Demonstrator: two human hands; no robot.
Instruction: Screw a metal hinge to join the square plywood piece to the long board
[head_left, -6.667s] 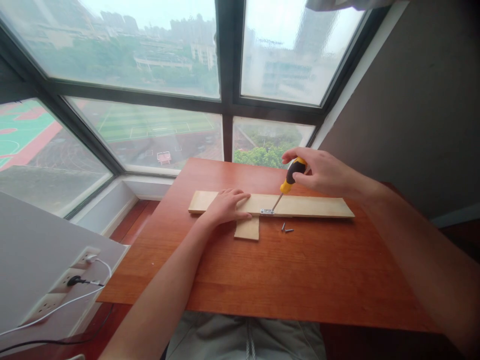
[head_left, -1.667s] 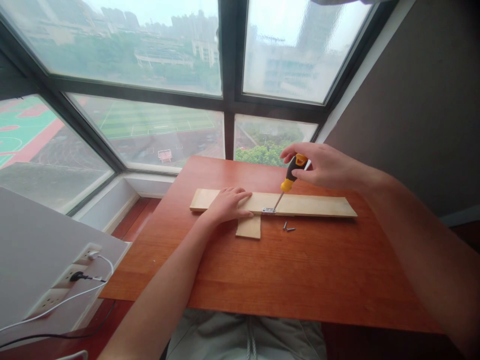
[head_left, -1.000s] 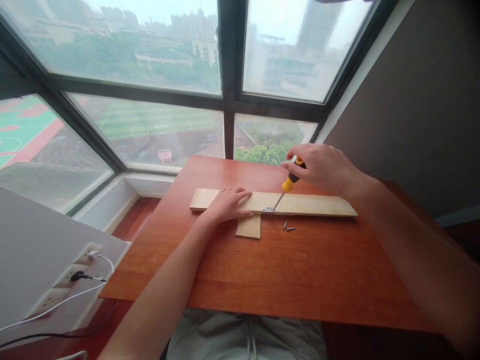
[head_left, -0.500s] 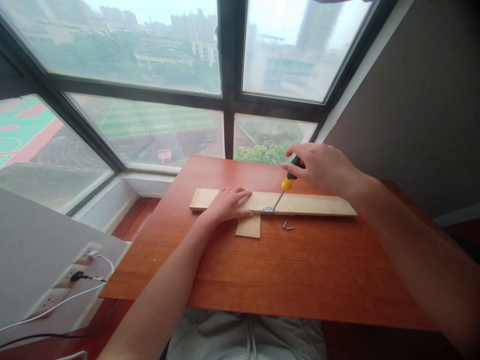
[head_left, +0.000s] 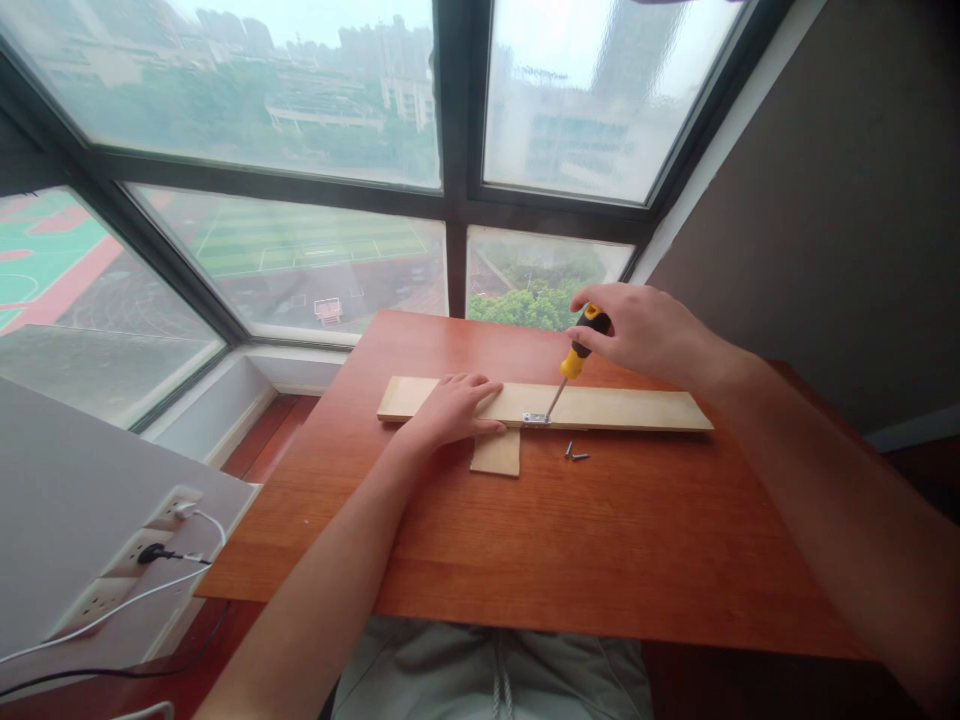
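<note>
A long pale wooden board (head_left: 637, 410) lies across the red-brown table (head_left: 570, 540), with a short wooden piece (head_left: 496, 455) butted against its near edge. A small metal bracket (head_left: 534, 418) sits at their joint. My right hand (head_left: 645, 332) is closed round a yellow-and-black screwdriver (head_left: 577, 352), held tilted with its tip on the bracket. My left hand (head_left: 448, 410) lies flat, fingers stretched, pressing on the long board left of the bracket. Two loose screws (head_left: 574, 455) lie on the table just right of the short piece.
Large windows (head_left: 315, 150) rise right behind the table's far edge. A grey wall (head_left: 840, 220) stands to the right. At lower left a white power strip (head_left: 142, 560) with plugged cables sits on a grey ledge. The table's near edge is at my lap.
My right hand has turned on the screwdriver handle, its fingers shifting round it, while the tip stays on the bracket. My left hand and the boards have stayed put.
</note>
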